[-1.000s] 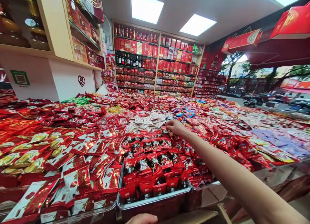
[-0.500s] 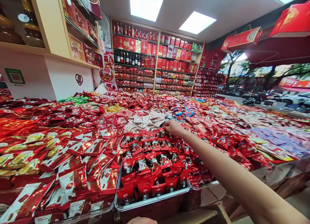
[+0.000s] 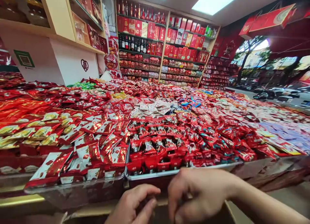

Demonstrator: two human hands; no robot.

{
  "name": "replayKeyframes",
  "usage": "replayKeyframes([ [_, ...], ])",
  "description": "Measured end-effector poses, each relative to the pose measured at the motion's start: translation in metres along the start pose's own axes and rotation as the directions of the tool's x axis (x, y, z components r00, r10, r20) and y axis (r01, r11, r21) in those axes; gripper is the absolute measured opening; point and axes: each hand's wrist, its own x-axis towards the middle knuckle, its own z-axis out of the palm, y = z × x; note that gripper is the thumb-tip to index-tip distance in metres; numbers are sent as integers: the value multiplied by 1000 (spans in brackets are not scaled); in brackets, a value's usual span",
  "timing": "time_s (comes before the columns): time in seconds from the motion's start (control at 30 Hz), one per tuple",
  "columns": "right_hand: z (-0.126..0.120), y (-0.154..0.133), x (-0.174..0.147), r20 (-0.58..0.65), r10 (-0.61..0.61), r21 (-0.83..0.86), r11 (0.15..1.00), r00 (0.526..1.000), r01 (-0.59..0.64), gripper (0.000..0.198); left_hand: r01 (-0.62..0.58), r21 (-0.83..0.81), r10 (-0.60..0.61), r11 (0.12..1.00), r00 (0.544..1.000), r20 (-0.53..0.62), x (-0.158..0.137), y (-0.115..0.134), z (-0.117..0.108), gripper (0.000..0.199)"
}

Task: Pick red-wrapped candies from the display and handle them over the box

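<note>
My right hand (image 3: pixel 201 191) is at the bottom edge, close to me, with its fingers curled downward; anything inside them is hidden. My left hand (image 3: pixel 133 206) is just left of it, thumb and fingers bent toward the right hand, almost touching. Both hover below the front rim of a metal tray (image 3: pixel 184 169) filled with red-and-black candy packets (image 3: pixel 155 146). A clear tray of red-and-white packets (image 3: pixel 97 153) lies to its left.
A huge display table is covered with red sweet packets, with a patch of white packets (image 3: pixel 155 106) in the middle. Shelves of bottles and red boxes (image 3: pixel 164 46) line the back wall. At the right the shop opens onto a street with parked vehicles (image 3: pixel 278 93).
My right arm, stretched out to the packets near the white patch, has pulled back to the bottom edge beside my left hand. The view has tilted down.
</note>
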Motion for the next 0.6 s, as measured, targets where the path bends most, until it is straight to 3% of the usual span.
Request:
replayKeyframes([
  [0.07, 57, 14, 0, 220, 60, -79, 996, 974, -44, 27, 96, -33, -91, 995, 988, 126, 0, 13, -3, 20],
  [0.13, 114, 42, 1, 221, 279, -175, 954, 935, -243, 16, 174, -96, -152, 980, 968, 200, 3, 22, -7, 22],
  [0.2, 165, 71, -1, 181, 440, -195, 892, 879, -407, 26, 246, -155, -191, 957, 933, 306, 5, 28, -11, 23],
  [0.27, 203, 94, -6, 178, 537, -196, 841, 824, -505, 38, 333, -143, -226, 932, 841, 491, 3, 30, -13, 21],
  [0.33, 227, 109, -10, 216, 596, -193, 802, 773, -565, 37, 416, 0, -317, 910, 693, 647, -7, 26, -11, 19],
  [0.37, 235, 114, -10, 241, 619, -190, 785, 747, -589, 34, 440, 115, -399, 891, 635, 661, -14, 20, -8, 15],
  [0.4, 240, 116, -9, 266, 640, -184, 768, 721, -613, 30, 449, 245, -494, 859, 604, 626, -24, 11, -4, 16],
  [0.5, 252, 114, 2, 285, 698, -157, 710, 657, -686, 8, 524, 558, -750, 644, 577, 324, -57, -30, 12, 62],
  [0.6, 262, 104, 22, 200, 711, -42, 694, 675, -719, 54, 607, 642, -848, 469, 513, 134, -84, -73, 31, 57],
])
